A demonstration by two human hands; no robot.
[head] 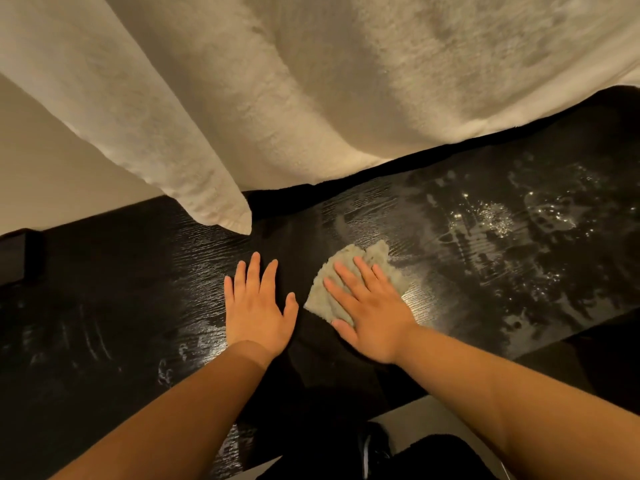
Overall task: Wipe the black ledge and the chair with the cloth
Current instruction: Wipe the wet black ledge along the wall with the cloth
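While the left hand (258, 306) lies flat with straight fingers on the black ledge (138, 289) at centre frame, the right hand (372, 308), fingers also straight, presses the cloth (356, 268) onto it just beside. White fabric (311, 81) hangs across the top.

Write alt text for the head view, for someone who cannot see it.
A person's right hand presses a pale cloth flat on a black ledge, while the left hand rests flat on the ledge beside it. Wet streaks and droplets glisten to the right; white fleecy fabric hangs above.
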